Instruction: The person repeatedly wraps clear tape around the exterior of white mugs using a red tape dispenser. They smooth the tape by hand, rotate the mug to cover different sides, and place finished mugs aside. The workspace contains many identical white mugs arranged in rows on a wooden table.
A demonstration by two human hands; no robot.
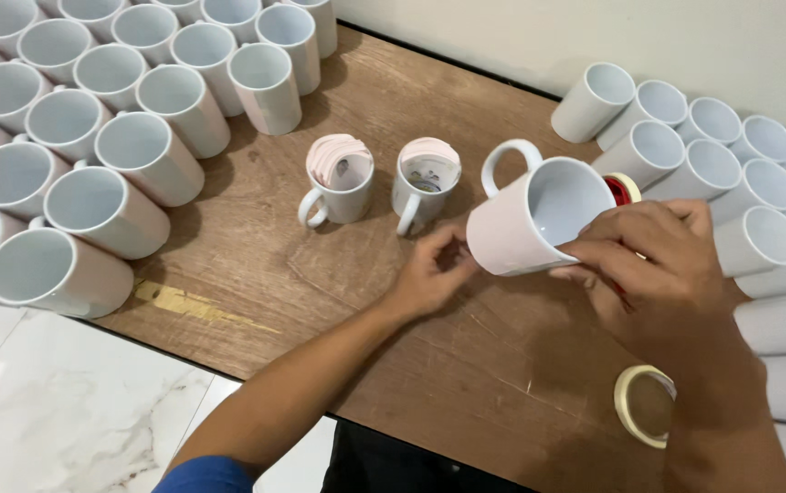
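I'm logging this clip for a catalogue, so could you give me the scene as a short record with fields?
setting: brown wooden board on a pale marble floor
left hand: fingertips at the base of the white mug
right hand: grips the white mug at its rim, tilted, handle up
centre: two upright mugs stuffed with rolled sheets
left group: upright white mugs in rows
right group: white mugs lying on their sides
near right wrist: roll of cream tape
behind held mug: red-cored roll, partly hidden

Masking tape roll (641, 404) (beige), wooden board (356, 246)
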